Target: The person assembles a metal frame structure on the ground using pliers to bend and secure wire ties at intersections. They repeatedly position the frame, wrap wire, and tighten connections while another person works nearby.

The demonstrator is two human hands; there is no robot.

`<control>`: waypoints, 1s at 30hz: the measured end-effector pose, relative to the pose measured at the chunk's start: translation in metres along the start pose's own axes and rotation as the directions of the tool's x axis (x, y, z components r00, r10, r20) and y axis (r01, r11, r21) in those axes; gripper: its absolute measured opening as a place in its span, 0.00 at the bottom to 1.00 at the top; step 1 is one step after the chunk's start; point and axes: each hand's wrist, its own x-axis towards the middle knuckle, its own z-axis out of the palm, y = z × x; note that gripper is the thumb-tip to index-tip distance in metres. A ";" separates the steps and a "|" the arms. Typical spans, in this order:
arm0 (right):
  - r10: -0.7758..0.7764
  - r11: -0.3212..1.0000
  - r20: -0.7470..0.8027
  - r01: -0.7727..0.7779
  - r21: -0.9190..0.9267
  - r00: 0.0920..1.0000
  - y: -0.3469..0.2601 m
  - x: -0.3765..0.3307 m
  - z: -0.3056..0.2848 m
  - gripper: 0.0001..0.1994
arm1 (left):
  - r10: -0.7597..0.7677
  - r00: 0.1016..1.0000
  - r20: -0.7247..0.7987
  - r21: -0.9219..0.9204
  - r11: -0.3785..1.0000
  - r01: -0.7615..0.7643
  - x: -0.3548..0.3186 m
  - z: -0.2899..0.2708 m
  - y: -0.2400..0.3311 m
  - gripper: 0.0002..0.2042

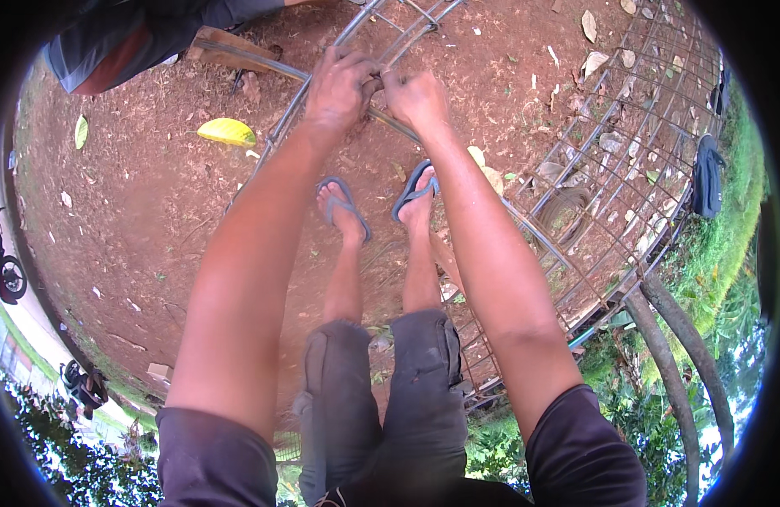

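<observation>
My left hand [341, 84] is closed over a crossing of the steel rebar frame [290, 118], its fingers bent toward the other hand. Close beside it, my right hand [415, 100] is closed in a pinch above a crossbar [396, 127] of the same frame. The fingertips of both hands almost meet. Whatever is pinched between them is too small or too hidden to name. Past the hands, the long bars of the frame run on toward the far edge.
A rebar mesh [610, 160] spreads over the right side. My sandalled feet [346, 207] stand on reddish soil between the bars. At the far left a person's dark-clothed leg [145, 38] is near a wooden piece [234, 51]. A yellow leaf [227, 131] and a dark bag [708, 177] lie around.
</observation>
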 end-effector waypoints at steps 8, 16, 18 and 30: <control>0.338 0.508 0.278 -0.423 0.750 0.899 0.003 0.005 0.037 0.20 | -0.030 0.999 0.041 0.012 0.999 0.030 -0.003 -0.001 -0.005 0.11; 0.159 -0.409 0.625 -0.525 0.746 0.764 0.007 0.004 0.038 0.17 | 0.018 0.999 0.046 -0.013 1.000 -0.017 0.006 0.001 0.001 0.14; 0.157 -0.191 0.540 -0.511 0.838 0.827 0.014 -0.016 0.035 0.22 | 0.046 0.994 0.104 0.009 0.999 -0.047 0.005 -0.008 0.006 0.15; 0.304 0.943 -0.667 -0.315 0.109 0.680 0.287 -0.291 -0.208 0.13 | -0.003 0.980 0.199 0.165 0.986 -0.030 0.005 -0.021 0.017 0.15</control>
